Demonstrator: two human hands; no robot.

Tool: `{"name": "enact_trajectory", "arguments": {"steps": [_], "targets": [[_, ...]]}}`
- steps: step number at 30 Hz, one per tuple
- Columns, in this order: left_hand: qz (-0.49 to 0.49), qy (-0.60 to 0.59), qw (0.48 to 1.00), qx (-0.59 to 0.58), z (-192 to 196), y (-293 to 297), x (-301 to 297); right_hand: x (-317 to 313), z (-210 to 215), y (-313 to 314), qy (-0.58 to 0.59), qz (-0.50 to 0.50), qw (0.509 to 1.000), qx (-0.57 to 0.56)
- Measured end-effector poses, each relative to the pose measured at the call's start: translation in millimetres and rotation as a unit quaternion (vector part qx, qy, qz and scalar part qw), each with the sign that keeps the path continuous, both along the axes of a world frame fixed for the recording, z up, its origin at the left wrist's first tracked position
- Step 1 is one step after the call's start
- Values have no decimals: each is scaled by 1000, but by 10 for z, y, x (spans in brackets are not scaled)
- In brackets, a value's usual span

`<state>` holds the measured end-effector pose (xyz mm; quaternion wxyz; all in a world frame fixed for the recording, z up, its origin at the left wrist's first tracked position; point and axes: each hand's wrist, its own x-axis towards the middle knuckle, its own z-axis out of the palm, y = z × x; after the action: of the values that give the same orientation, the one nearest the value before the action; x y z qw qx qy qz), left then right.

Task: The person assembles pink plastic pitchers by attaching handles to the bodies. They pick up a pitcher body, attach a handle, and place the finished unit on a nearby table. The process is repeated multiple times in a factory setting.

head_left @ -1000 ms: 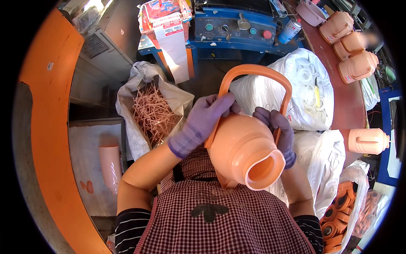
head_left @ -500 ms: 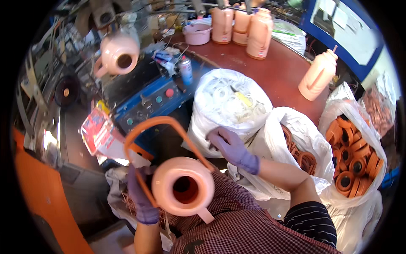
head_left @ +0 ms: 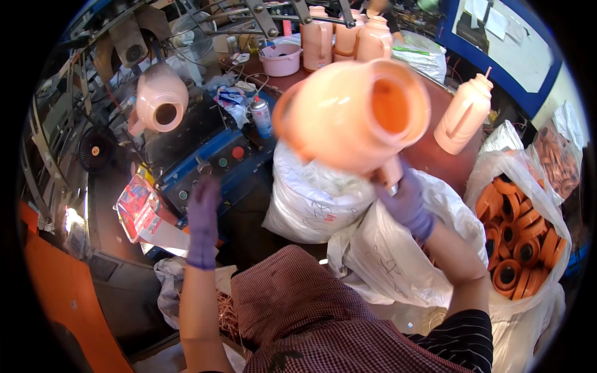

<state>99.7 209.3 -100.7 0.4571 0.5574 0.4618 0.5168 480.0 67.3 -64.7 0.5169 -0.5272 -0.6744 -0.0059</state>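
A peach-coloured plastic thermos shell (head_left: 339, 118) hangs tilted above the white bags, blurred by motion, its wide round mouth facing me. My right hand (head_left: 407, 202), in a purple glove, is closed on its handle from below; the fingertips are partly hidden. My left hand (head_left: 204, 217), also gloved, is raised in front of the blue control panel (head_left: 214, 165). Its fingers point up, a little smeared, with nothing visible in them. Another peach thermos shell (head_left: 160, 102) sits on the machine at the far left, mouth toward me.
Finished-looking peach flasks (head_left: 374, 40) and a pink basin (head_left: 280, 61) stand on the red table, with one flask (head_left: 463, 115) at its right. An open bag of orange rings (head_left: 513, 236) is at the right. A spray can (head_left: 261, 118) stands by the panel.
The thermos shell has gone from my lap up and to the right, passing from my left hand to my right. My left hand has risen toward the panel.
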Motion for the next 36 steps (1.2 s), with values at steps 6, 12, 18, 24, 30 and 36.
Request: {"name": "enact_trajectory", "arguments": {"steps": [6, 12, 18, 24, 30, 36], "targets": [[29, 159, 979, -126, -1514, -995, -973, 1151, 81, 1250, 21, -175, 984, -20], [284, 246, 895, -239, -2687, -2139, -2194, 3915, -543, 2549, -330, -280, 888, -156], [458, 274, 711, -458, -2812, -3940, -2381, 3467, -1023, 3864, -281, -134, 915, -258], [507, 255, 608, -555, -3386, -4931, -2526, 3190, -1053, 4151, -290, -80, 906, -298], [518, 427, 546, -501, -3223, -5043, -3318, 3045, -944, 3792, -265, -16, 918, -294], [357, 606, 553, -446, -3314, -4582, -4492, 2321, -706, 3254, -22, -8, 967, -253]]}}
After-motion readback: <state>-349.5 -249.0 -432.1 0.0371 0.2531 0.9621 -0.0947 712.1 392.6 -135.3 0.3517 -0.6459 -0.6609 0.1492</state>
